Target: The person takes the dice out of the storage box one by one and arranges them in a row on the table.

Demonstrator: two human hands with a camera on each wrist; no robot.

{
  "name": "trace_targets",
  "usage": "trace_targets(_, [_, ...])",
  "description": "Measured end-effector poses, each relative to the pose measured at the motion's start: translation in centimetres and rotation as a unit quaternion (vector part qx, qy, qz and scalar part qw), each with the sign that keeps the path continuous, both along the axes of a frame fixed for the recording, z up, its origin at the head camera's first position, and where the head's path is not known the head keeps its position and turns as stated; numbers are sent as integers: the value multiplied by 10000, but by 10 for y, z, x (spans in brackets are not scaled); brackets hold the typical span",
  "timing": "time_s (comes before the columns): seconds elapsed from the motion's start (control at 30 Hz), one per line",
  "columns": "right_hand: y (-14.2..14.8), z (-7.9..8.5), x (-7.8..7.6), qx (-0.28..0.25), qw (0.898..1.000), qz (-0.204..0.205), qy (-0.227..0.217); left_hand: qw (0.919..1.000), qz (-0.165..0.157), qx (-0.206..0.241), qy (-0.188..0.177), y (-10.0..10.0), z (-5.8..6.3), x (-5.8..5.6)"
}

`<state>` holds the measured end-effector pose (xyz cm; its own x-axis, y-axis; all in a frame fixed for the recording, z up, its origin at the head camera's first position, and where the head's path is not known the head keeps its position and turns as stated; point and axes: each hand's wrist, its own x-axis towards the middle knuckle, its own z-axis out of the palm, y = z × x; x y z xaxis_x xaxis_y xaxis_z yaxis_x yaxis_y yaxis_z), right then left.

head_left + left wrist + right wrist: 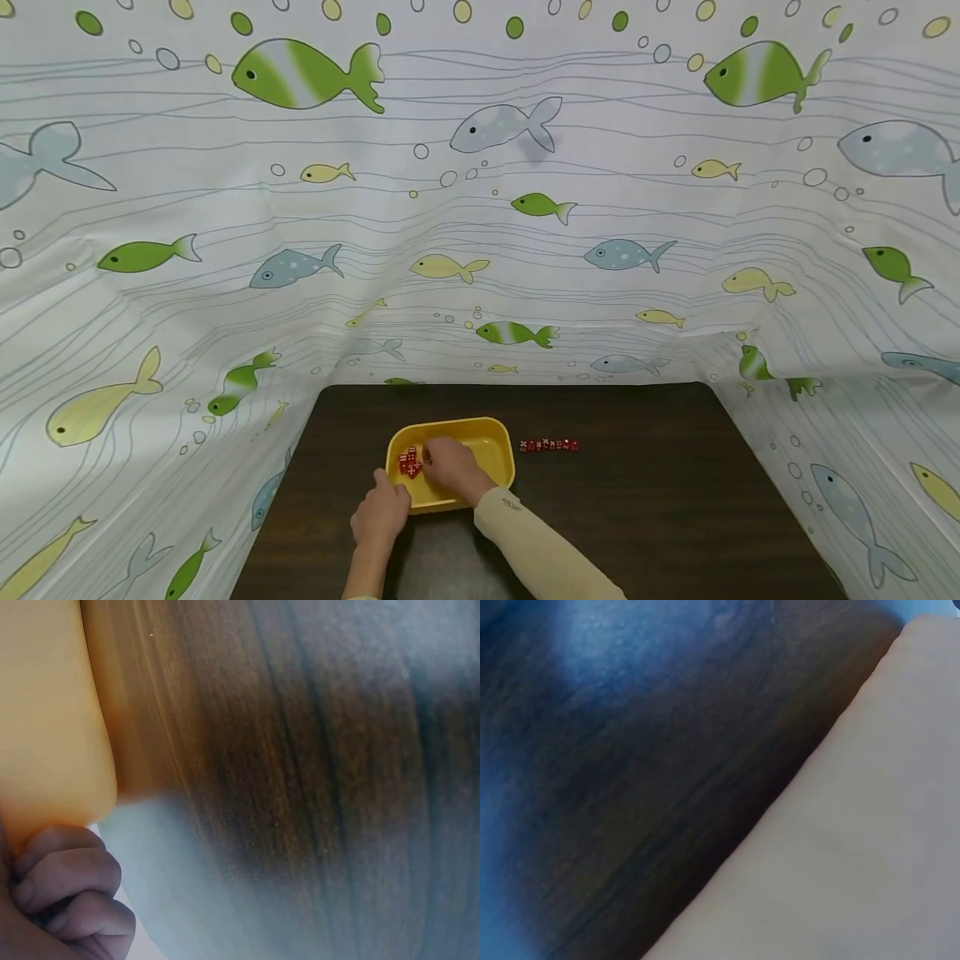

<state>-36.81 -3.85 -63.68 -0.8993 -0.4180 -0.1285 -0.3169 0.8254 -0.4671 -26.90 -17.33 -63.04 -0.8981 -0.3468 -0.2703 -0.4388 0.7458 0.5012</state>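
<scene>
A yellow plastic tray (491,433) with rounded corners sits on the dark table. My left hand (380,510) grips its near left corner, thumb at the rim; in the left wrist view the curled fingers (71,870) lie against the tray's outer wall (52,712). Inside, several red dice (409,462) with white pips lie bunched on the left. Reaching over the near rim, my right hand (450,465) is in the tray just right of that bunch, fingertips pinching a small red die mostly hidden by the hand. The right wrist view shows only a sleeve (840,847) and tabletop.
To the right of the tray, several more red dice (549,445) stand in a row on the dark wood-grain table (637,508). A white sheet (525,250) printed with fish hangs behind the table and along both sides.
</scene>
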Motion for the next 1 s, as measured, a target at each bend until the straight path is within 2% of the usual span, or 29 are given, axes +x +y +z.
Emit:
trace_targets(0.2, [1, 0, 2, 7, 9999, 66, 89, 10000, -11, 23, 21, 0, 0, -1])
trace_targets(0.53, [3, 9, 5, -311, 9995, -49, 98, 10000, -6, -12, 27, 0, -1, -1])
trace_targets(0.7, [4, 11, 4, -389, 9989, -47, 247, 10000, -12, -44, 47, 1, -1, 0])
trace_targets(1.0, [11, 25, 3, -513, 9981, -231, 246, 9999, 39, -70, 70, 1, -3, -1])
